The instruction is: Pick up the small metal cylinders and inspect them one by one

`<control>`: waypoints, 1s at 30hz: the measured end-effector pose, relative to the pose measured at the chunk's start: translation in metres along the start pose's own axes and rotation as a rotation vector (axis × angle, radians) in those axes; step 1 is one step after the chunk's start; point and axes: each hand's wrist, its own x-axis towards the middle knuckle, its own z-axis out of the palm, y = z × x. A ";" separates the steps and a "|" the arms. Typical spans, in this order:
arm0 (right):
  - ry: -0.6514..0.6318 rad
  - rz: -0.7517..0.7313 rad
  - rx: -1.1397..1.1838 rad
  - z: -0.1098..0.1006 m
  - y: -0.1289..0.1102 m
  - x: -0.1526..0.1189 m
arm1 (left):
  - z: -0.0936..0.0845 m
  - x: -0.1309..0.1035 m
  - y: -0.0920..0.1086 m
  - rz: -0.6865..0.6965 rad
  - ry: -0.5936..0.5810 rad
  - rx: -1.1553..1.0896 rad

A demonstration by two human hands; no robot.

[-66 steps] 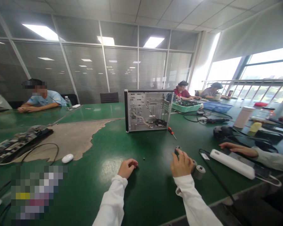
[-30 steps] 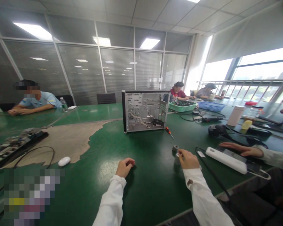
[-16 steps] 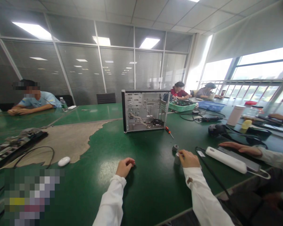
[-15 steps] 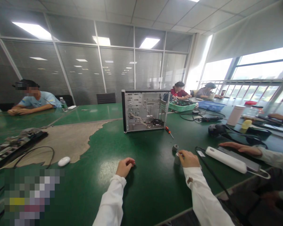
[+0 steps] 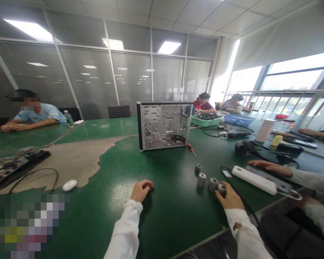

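Several short metal cylinders stand in a slanting row on the green table. The farthest cylinder is near the screwdriver, and a second cylinder and third cylinder follow. My right hand has its thumb and fingers around the nearest cylinder, beside the third. My left hand rests on the table with its fingers curled together; whether anything is inside is hidden.
An open computer case stands ahead, with an orange screwdriver beside it. A white power strip and another person's hand lie at the right. A white oval object is at the left.
My right hand has moved right and nearer to me, away from the second cylinder, and now grips the nearest one. More cylinders show beside it. My left hand has hardly moved.
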 end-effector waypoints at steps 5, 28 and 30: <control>0.050 0.059 0.055 -0.001 0.002 -0.014 | 0.000 -0.001 0.001 -0.035 0.002 0.015; -0.631 -0.307 1.068 0.102 -0.242 -0.034 | -0.013 -0.019 -0.012 0.119 0.253 0.143; -0.623 -0.210 1.184 0.112 -0.237 -0.029 | -0.012 -0.022 -0.007 0.181 0.240 0.167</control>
